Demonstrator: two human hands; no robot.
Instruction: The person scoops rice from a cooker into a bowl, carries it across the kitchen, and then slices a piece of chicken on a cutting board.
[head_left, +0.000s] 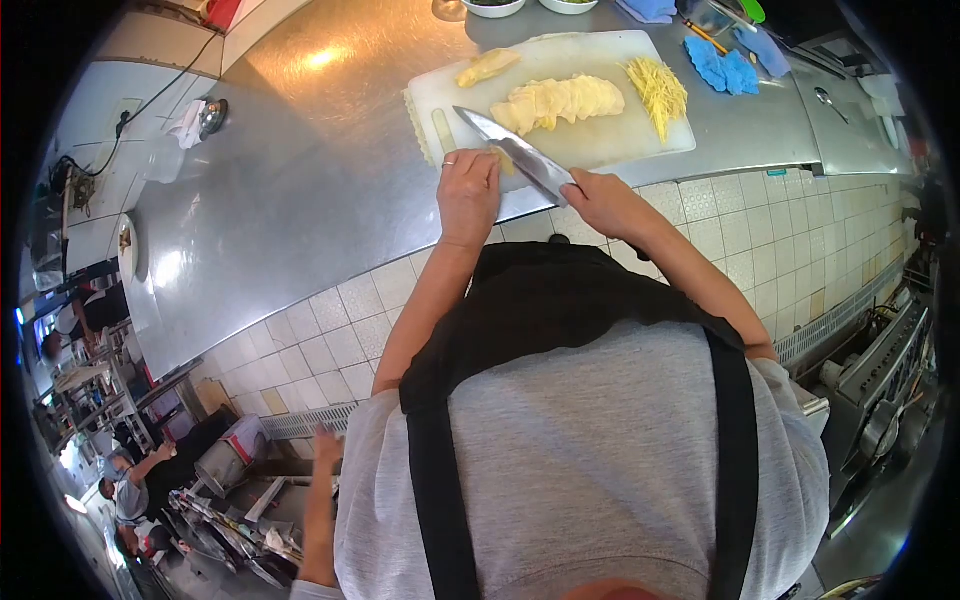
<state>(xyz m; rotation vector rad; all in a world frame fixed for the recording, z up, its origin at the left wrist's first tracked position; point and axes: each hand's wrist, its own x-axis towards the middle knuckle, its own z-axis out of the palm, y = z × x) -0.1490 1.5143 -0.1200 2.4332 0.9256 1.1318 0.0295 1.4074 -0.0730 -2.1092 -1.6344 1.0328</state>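
Note:
A large kitchen knife (520, 155) is gripped by its handle in my right hand (603, 203), its blade slanting up and left over the white cutting board (630, 148). Beside the blade, at the board's near left edge, my left hand (468, 195) has its fingers curled down on a small pale yellow piece of what looks like ginger (505, 162). Thin ginger slices (560, 102) lie overlapped in a row at mid-board. At the right end is a heap of fine ginger strips (658, 92). An uncut peeled chunk (488, 67) rests at the far left.
The board sits on a steel counter (300, 190). Blue cloths (722, 68) lie right of it, and two bowls (493, 8) stand at the back. A spoon (830, 103) lies far right. Other people (133, 500) are at lower left, and a nearby person's arm (322, 500) shows behind me.

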